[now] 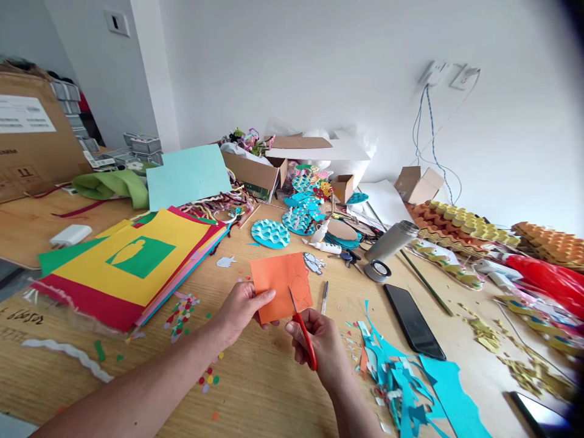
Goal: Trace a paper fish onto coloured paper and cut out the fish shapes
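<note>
My left hand (249, 307) pinches the left edge of an orange paper square (274, 277), thumb on top and fingers beneath. Pencil outlines of a rounded shape show on the paper's right half. In my right hand (319, 340) is a pair of red-handled scissors (303, 334), its blade lying against the sheet's lower part, near the drawn outline. Whether the blades are parted cannot be made out. Just right of the paper lies a pen (325, 297), and behind its corner a small grey-and-white cutout (314, 263).
Coloured sheets (182, 249) are stacked left. Blue paper scraps (401, 383), a black phone (414, 320) and a metal flask (392, 240) lie right. Behind the paper are a wavy blue oval (270, 233) and glue bottles (326, 246). Egg cartons (451, 219) line the far right.
</note>
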A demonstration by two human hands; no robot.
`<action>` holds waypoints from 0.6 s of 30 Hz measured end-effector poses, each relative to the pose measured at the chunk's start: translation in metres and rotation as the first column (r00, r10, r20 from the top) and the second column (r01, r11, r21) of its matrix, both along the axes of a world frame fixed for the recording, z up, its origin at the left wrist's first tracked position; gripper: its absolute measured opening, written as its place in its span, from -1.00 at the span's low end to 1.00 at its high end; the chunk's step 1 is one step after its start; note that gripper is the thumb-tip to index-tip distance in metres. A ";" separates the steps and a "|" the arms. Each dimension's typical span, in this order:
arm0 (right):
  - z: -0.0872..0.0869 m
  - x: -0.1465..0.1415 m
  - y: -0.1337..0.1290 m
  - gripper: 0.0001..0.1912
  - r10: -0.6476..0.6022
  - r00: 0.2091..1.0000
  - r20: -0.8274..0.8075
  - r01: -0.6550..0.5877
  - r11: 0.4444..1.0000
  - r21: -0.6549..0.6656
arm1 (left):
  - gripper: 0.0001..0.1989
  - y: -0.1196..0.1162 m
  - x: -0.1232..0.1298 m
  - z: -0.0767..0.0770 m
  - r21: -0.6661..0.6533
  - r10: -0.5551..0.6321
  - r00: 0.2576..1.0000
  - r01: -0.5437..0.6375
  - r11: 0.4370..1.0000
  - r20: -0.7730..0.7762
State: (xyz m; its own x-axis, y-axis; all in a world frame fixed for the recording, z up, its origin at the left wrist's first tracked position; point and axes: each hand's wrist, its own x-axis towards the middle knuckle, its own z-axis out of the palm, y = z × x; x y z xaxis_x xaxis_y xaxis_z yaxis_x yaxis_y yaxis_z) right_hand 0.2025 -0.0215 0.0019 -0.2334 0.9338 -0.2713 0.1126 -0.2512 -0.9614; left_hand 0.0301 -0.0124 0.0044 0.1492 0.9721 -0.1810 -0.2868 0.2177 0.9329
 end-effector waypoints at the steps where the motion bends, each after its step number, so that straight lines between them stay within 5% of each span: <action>1: 0.000 0.000 0.000 -0.51 0.001 1.000 0.006 -0.001 1.000 -0.001 | -0.64 0.000 0.000 0.000 -0.002 -0.001 1.000 0.001 1.000 0.003; 18: 0.002 0.000 0.000 -0.55 0.001 0.990 -0.142 -0.007 0.999 -0.046 | -0.64 0.000 -0.002 -0.004 -0.030 -0.070 0.996 0.072 0.997 0.064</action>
